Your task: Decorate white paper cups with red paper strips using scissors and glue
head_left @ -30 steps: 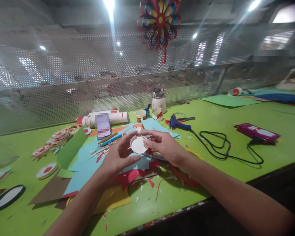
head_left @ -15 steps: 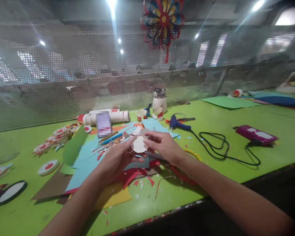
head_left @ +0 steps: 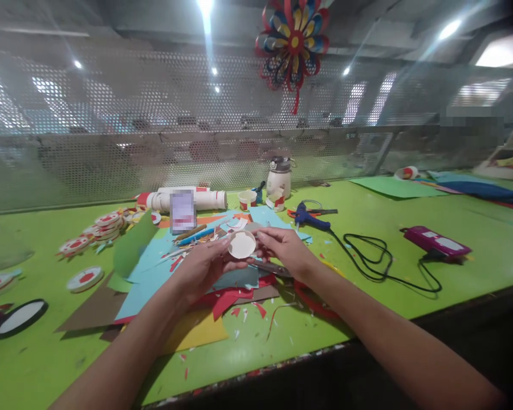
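Note:
Between my two hands is a small white round piece [head_left: 242, 244] with a raised rim, which looks like the cut-off base of a paper cup. My left hand [head_left: 200, 267] grips its left edge, thumb on top and fingers below. At its right edge, my right hand [head_left: 288, 250] pinches the rim between thumb and fingers. A pair of scissors [head_left: 276, 269] lies under my right hand, its handles partly hidden by the forearm. Beneath my hands are sheets of blue paper [head_left: 147, 290] and red paper [head_left: 226, 302], with scraps about.
Left lie several round pieces with red centres [head_left: 85, 279] and a curled green sheet [head_left: 132, 245]. Behind are white stacked cups [head_left: 205, 200], a phone-like object [head_left: 183, 213] and a bottle [head_left: 279, 179]. Right are a blue glue gun [head_left: 310, 216], its black cord and a purple box [head_left: 436, 241].
The white round piece has tilted slightly, and my right fingers have shifted to its right rim. More of the scissors' blades shows. The whole view has shifted a little.

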`<action>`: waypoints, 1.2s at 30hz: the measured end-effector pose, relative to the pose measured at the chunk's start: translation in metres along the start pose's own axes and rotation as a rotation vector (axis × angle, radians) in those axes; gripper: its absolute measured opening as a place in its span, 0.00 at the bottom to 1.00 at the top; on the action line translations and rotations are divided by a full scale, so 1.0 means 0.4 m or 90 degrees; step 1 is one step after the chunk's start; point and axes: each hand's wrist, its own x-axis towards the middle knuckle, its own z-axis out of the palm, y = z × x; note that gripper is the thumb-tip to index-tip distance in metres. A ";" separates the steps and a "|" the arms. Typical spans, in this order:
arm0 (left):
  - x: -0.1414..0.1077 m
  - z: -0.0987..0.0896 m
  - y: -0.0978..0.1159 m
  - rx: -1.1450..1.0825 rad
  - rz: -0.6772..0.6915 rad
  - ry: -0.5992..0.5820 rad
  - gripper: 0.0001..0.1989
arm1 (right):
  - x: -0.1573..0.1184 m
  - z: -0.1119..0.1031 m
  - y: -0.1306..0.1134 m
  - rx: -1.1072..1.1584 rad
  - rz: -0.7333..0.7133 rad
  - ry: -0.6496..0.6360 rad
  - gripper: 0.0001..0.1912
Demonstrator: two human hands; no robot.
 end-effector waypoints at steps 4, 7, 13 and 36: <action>-0.002 -0.002 0.001 -0.005 0.002 -0.004 0.13 | -0.004 0.004 -0.004 -0.037 -0.015 -0.001 0.17; -0.002 0.001 0.002 0.008 0.004 -0.001 0.12 | -0.007 0.006 -0.006 -0.051 -0.011 0.000 0.17; -0.007 0.004 0.010 0.041 0.021 -0.011 0.13 | -0.016 0.012 -0.016 -0.079 -0.041 0.006 0.17; -0.005 -0.005 0.001 0.039 0.016 0.008 0.14 | -0.019 0.014 -0.029 -0.121 -0.026 0.009 0.15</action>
